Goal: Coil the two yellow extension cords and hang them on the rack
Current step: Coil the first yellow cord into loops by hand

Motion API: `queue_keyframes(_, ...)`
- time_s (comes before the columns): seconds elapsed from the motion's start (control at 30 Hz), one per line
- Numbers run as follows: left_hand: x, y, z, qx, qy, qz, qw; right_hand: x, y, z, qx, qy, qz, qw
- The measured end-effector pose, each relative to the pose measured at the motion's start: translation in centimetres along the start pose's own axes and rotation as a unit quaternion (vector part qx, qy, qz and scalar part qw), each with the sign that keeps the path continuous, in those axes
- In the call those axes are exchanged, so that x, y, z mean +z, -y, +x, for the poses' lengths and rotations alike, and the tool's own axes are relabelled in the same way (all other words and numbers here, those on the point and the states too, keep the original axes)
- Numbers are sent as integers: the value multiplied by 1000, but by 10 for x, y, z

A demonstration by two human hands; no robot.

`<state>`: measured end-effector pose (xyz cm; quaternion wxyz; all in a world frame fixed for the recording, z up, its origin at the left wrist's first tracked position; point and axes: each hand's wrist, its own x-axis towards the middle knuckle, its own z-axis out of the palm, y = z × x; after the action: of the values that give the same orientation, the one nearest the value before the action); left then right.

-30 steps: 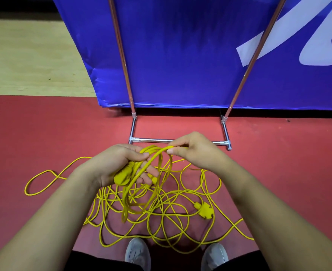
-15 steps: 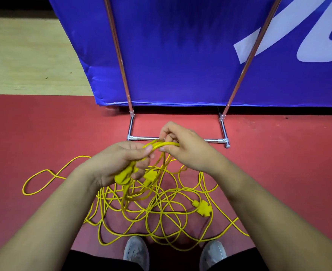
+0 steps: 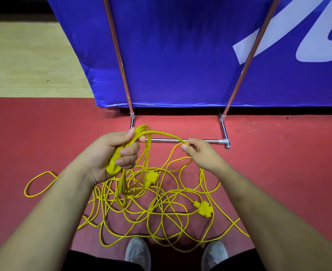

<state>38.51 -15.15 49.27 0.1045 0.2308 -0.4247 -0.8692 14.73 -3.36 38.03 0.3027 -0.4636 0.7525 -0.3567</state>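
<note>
Through the head camera I take the rack's silver metal base bar (image 3: pixel 200 141) as my marker. It lies across the red floor (image 3: pixel 44 133). A copper-coloured upright (image 3: pixel 120 55) rises behind each end of the bar, in front of a blue banner with white lettering (image 3: pixel 180 55).

The left hand (image 3: pixel 112 151) is at the bar's left end, on my side of it, and covers that end from view. Its fingers are curled tight around a chunky yellow plug body (image 3: pixel 113 166) and a bundle of loops (image 3: pixel 125 190), which hangs below the fist towards my feet. The thumb lies against the top of the loops.

The right hand (image 3: pixel 202 155) is just in front of the bar's middle. It pinches a single yellow strand (image 3: pixel 165 134) between thumb and forefinger, with the other fingers folded in. That strand arches from the left hand to the right, crossing the bar in my view.

The rest of the two thin yellow extension cords (image 3: pixel 161 212) lies in a loose tangle on the floor, nearer me than the bar. One loop trails out past the bar's left end. A yellow multi-way socket (image 3: pixel 203 208) lies in the tangle below the bar's right half, and a second yellow fitting (image 3: pixel 151 178) lies below its left half. Two grey shoes (image 3: pixel 138 253) stand at the tangle's near edge.
</note>
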Motion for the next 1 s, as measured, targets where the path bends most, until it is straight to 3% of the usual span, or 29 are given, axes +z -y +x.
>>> queue_keyframes(0.13, 3, 1, -2, 35, -31, 1, 999, 1, -12, 6, 1, -2, -38, 999)
queue_keyframes(0.27, 7, -5, 0, 67, -26, -73, 995, 12, -36, 5, 53, 29, -90, 994)
queue_keyframes(0.47, 2, -10, -5, 104, -6, -95, 990, 12, -43, -4, 125, 48, -9, 991)
queue_keyframes(0.53, 2, -12, -6, 120, -20, -74, 990, 15, -41, -4, 168, 48, 62, 983)
queue_keyframes(0.63, 1, -12, -4, 144, -97, 11, 985, 19, -24, -4, 243, 25, 240, 939)
queue_keyframes(0.67, 1, -11, -3, 144, -123, 42, 981, 18, -15, -4, 250, 12, 247, 936)
queue_keyframes(0.73, 1, -9, -1, 127, -164, 109, 972, 15, 4, -2, 206, -6, 152, 967)
queue_keyframes(0.8, 1, -6, 0, 99, -184, 147, 967, 5, 25, -3, 128, 44, 7, 991)
queue_keyframes(0.87, 2, -2, 2, 67, -181, 162, 968, -7, 48, -11, 76, 177, -68, 979)
queue_keyframes(0.93, 4, 4, 3, 32, -158, 189, 969, -17, 75, -24, 49, 324, -68, 942)
queue_keyframes(1.0, 9, 11, 3, -15, -108, 216, 970, -21, 95, -32, 15, 372, 22, 928)
